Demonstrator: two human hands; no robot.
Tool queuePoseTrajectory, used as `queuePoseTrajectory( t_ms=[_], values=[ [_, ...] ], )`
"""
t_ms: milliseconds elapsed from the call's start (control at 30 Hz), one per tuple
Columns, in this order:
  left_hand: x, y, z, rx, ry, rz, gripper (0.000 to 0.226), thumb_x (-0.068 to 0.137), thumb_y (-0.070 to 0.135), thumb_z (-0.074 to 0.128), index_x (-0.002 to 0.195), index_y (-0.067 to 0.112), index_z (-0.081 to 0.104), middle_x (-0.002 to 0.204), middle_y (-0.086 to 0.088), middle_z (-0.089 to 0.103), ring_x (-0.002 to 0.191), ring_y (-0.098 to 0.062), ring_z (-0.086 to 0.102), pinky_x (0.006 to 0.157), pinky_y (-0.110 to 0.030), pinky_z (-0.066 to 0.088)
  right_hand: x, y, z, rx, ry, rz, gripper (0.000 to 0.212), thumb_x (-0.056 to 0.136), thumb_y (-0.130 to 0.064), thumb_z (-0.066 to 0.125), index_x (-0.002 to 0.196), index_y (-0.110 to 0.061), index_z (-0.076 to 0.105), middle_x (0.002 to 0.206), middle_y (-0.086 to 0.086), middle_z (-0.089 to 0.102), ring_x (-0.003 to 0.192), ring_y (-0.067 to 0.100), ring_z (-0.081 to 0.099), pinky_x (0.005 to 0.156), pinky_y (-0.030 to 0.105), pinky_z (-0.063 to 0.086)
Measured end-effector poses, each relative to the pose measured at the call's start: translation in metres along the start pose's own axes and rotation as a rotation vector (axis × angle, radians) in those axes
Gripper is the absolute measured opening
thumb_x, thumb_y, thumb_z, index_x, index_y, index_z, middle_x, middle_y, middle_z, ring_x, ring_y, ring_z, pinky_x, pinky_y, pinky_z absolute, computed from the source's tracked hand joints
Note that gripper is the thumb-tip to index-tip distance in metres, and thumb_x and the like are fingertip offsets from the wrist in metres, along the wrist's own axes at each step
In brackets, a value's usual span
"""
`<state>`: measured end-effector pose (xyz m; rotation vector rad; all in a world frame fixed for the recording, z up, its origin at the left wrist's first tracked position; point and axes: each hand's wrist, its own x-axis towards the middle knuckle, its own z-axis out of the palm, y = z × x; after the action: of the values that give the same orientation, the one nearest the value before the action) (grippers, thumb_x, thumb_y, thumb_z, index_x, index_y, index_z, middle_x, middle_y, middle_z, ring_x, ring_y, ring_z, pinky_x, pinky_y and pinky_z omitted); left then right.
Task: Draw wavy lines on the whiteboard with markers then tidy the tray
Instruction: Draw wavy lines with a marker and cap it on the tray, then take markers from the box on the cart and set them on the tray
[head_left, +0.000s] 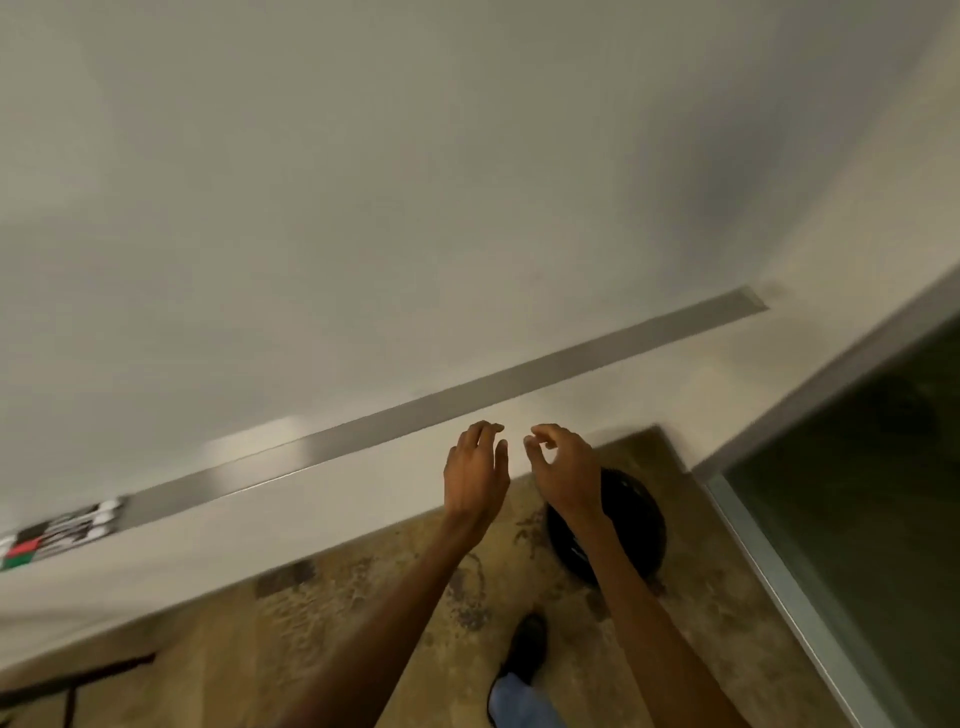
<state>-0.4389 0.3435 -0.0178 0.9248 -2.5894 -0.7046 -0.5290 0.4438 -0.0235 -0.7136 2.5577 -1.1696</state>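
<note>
The left hand (475, 467) and right hand (563, 467) hover side by side, empty, with fingers loosely curled, near the marker tray (467, 400). The markers (67, 530) lie well apart at its left end.

A glossy black domed object (641, 519) sits on the mottled tan-brown concrete floor (363, 623). Just beyond and to its right rises a dark glass panel (857, 493) in a grey metal frame (779, 587). Nearer the camera than the dome is a black shoe (527, 644) with a pale blue trouser leg (519, 701) above it. Far to the dome's left stand thin dark legs (67, 680) – what they belong to is unclear.
</note>
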Motion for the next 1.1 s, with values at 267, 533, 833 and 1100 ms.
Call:
queuePoseTrajectory(
  t_ms=[267,533,833,1100],
  values=[
    [-0.096,-0.092,-0.103,0.025,0.278,-0.215,0.025,0.100,0.024,0.047,0.121,0.016,0.059,0.125,0.000,0.060,0.112,-0.018,0.056,0.092,-0.034,0.047,-0.072,-0.113,0.077,0.000,-0.163,-0.242,0.026,0.091,-0.041,0.060,0.109,-0.023,0.067,0.108,-0.007,0.070,0.096,0.010,0.063,0.091,0.040,0.052],
    [-0.235,-0.170,-0.210,0.119,0.524,-0.430,0.026,0.100,0.025,0.047,0.121,0.015,0.059,0.125,-0.001,0.060,0.115,-0.017,0.054,0.094,-0.034,0.044,-0.203,-0.222,0.152,0.059,-0.392,-0.531,0.027,0.091,-0.043,0.059,0.108,-0.023,0.066,0.107,-0.007,0.070,0.098,0.011,0.063,0.092,0.043,0.050],
    [-0.390,-0.237,-0.300,0.274,0.761,-0.700,0.031,0.099,0.030,0.045,0.124,0.016,0.056,0.128,-0.002,0.055,0.119,-0.018,0.049,0.093,-0.035,0.042,-0.357,-0.318,0.219,0.056,-0.676,-0.810,0.041,0.092,-0.050,0.054,0.123,-0.024,0.061,0.123,-0.005,0.064,0.117,0.015,0.055,0.100,0.035,0.036],
    [-0.498,-0.290,-0.355,0.363,0.927,-0.913,0.025,0.098,0.029,0.048,0.119,0.017,0.055,0.122,-0.001,0.055,0.115,-0.017,0.050,0.090,-0.032,0.039,-0.463,-0.381,0.284,0.086,-0.877,-0.993,0.042,0.091,-0.046,0.057,0.123,-0.019,0.061,0.121,0.002,0.065,0.114,0.021,0.057,0.098,0.040,0.042]
  ],
)
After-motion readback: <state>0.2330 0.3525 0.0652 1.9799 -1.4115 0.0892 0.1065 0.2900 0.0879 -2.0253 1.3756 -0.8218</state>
